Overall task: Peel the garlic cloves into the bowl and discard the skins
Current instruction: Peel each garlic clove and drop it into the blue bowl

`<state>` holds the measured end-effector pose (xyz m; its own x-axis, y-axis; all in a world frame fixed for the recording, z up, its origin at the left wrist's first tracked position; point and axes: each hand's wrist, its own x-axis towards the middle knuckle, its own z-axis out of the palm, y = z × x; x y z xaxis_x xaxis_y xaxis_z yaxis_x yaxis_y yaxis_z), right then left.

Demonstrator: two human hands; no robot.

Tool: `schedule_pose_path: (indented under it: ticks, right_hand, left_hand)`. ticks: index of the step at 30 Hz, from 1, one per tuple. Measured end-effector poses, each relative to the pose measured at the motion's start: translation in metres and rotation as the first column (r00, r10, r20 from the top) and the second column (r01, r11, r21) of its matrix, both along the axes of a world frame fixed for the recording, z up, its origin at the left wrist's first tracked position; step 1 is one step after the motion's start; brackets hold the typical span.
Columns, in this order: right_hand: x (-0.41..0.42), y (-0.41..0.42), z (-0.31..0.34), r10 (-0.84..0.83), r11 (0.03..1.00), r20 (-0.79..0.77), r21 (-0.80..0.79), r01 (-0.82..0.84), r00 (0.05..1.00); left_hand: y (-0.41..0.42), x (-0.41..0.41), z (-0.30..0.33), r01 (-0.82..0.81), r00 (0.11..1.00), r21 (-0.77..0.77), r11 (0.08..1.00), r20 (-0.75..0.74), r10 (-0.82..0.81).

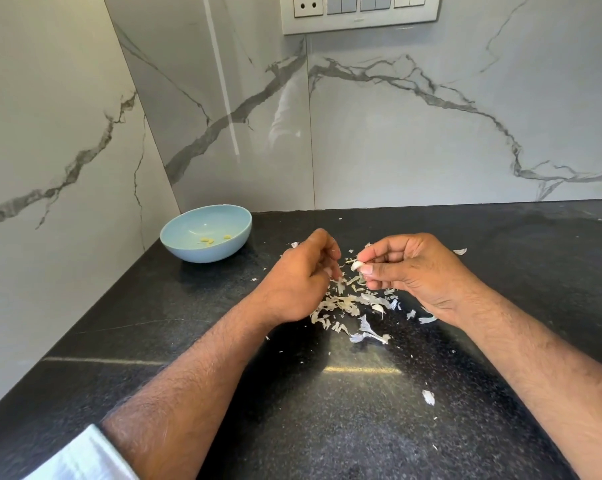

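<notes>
My right hand (410,271) pinches a half-skinned clove (356,265); my left hand's (303,275) grip is curled, contents unclear. Few peeled cloves (211,240) lie in the bowl (174,249); beside it, skins (348,306) litter the counter (327,410), undiscarded.

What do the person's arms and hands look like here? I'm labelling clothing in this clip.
Both forearms are bare and hairy. The left hand and right hand show no gloves, rings or watch. A rolled-up white fabric sleeve shows on the left arm; no sleeve is visible on the right.
</notes>
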<state>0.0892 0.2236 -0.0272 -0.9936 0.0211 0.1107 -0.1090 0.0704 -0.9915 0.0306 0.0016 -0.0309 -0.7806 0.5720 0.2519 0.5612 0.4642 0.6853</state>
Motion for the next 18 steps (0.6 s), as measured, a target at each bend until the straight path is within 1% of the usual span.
schedule_pose_path:
  ticks: [2, 3, 6, 8, 12, 15, 18]
  right_hand:
    - [0.000, -0.001, 0.001, 0.005, 1.000, 0.004, -0.024, -0.005, 1.000]
    - [0.001, -0.001, 0.001, 0.007, 1.000, 0.006, -0.026, -0.007, 1.000]
    - [0.002, -0.001, 0.001, 0.011, 1.000, 0.013, -0.002, -0.011, 1.000]
    - [0.003, -0.002, 0.002, 0.012, 1.000, 0.019, 0.028, -0.012, 1.000]
    - [0.003, -0.004, 0.003, 0.023, 0.993, 0.004, 0.116, -0.024, 1.000]
    - [0.006, -0.007, 0.005, 0.036, 0.974, -0.076, 0.227, -0.018, 0.996]
    - [0.009, -0.013, 0.005, 0.022, 0.930, -0.155, 0.366, 0.037, 0.988]
  left_hand:
    - [0.002, 0.001, -0.002, 0.048, 0.996, 0.077, 0.996, 0.075, -0.054]
    - [0.003, 0.001, -0.002, 0.069, 0.994, 0.097, 0.993, 0.080, -0.077]
    - [0.006, 0.003, -0.002, 0.089, 0.996, 0.080, 0.993, -0.017, -0.088]
    - [0.006, 0.001, -0.003, 0.065, 0.996, 0.077, 0.995, -0.066, -0.060]
    - [0.005, 0.002, -0.001, 0.018, 0.983, 0.022, 1.000, -0.183, -0.014]
    - [0.001, 0.000, 0.003, -0.019, 0.962, 0.003, 1.000, -0.273, 0.019]
    - [-0.002, 0.000, 0.004, -0.012, 0.943, -0.040, 0.999, -0.333, -0.002]
